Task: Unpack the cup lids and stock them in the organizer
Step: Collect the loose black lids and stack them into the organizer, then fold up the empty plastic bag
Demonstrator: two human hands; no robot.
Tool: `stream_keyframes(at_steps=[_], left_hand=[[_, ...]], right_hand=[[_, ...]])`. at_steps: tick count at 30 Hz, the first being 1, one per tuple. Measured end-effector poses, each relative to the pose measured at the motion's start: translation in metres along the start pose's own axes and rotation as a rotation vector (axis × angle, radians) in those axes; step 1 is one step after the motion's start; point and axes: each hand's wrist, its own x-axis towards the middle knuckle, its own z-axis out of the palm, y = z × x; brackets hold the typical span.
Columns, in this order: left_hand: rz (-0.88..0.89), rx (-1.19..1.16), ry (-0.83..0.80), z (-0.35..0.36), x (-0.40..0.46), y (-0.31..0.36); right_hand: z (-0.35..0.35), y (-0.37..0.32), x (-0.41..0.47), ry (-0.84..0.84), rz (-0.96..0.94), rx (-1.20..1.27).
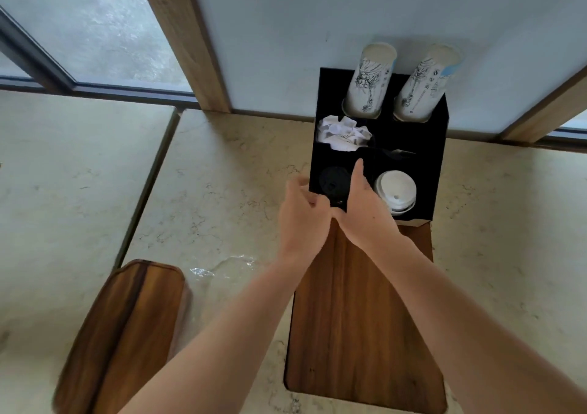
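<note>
A black organizer point(425, 147) stands against the wall on the marble counter. Its front left slot holds a stack of black cup lids point(333, 182); its front right slot holds a stack of white cup lids point(395, 189). My left hand point(301, 220) curls at the organizer's front left corner, fingers bent at the rim beside the black lids. My right hand point(359, 204) lies flat against the right side of the black stack, index finger stretched toward the divider. Whether either hand grips a lid is hidden by the fingers.
Two stacks of printed paper cups point(368, 80) point(422, 86) stand in the back slots. Crumpled white napkins point(343, 134) and a dark spoon point(394, 152) fill the middle. A wooden board point(365, 318) lies under my arms, another wooden board point(120, 334) at left, clear plastic wrap point(222, 267) between.
</note>
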Motion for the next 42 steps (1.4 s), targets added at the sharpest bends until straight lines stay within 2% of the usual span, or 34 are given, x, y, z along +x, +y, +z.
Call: stream_keyframes(at_steps=[4,9,15,18,20,23,26,31,34,37,42], left_hand=[[-0.082,-0.064,0.122,-0.061,-0.061,-0.040],[-0.241,-0.043,0.260,-0.132,-0.141,-0.109],[-0.340,0.067,0.380,-0.189,-0.210,-0.178],[-0.513,0.133,0.464,-0.207,-0.235,-0.209],[-0.684,-0.041,0.500,-0.214,-0.251,-0.225],[-0.954,-0.468,0.457,-0.211,-0.269,-0.235],[-1.018,-0.656,0.385,-0.203,-0.268,-0.240],[-0.904,-0.716,0.366,-0.194,-0.247,-0.235],[-0.716,-0.664,0.350,-0.197,-0.238,-0.220],[-0.438,-0.401,0.260,-0.208,-0.236,-0.193],[-0.051,0.028,-0.040,-0.225,-0.220,-0.125]], right_hand=[[0.015,-0.015,-0.070,-0.001,-0.053,0.142],[0.064,-0.040,-0.164,-0.222,-0.079,0.331],[0.119,-0.061,-0.233,-0.461,0.090,0.448],[0.141,-0.072,-0.254,-0.498,0.189,0.457],[0.154,-0.077,-0.264,-0.505,0.276,0.487],[0.168,-0.083,-0.274,-0.522,0.373,0.558],[0.172,-0.089,-0.281,-0.509,0.398,0.592],[0.155,-0.090,-0.283,-0.445,0.323,0.573],[0.132,-0.091,-0.280,-0.369,0.232,0.482],[0.100,-0.094,-0.273,-0.273,0.076,0.425],[0.032,-0.114,-0.258,-0.210,-0.349,0.296]])
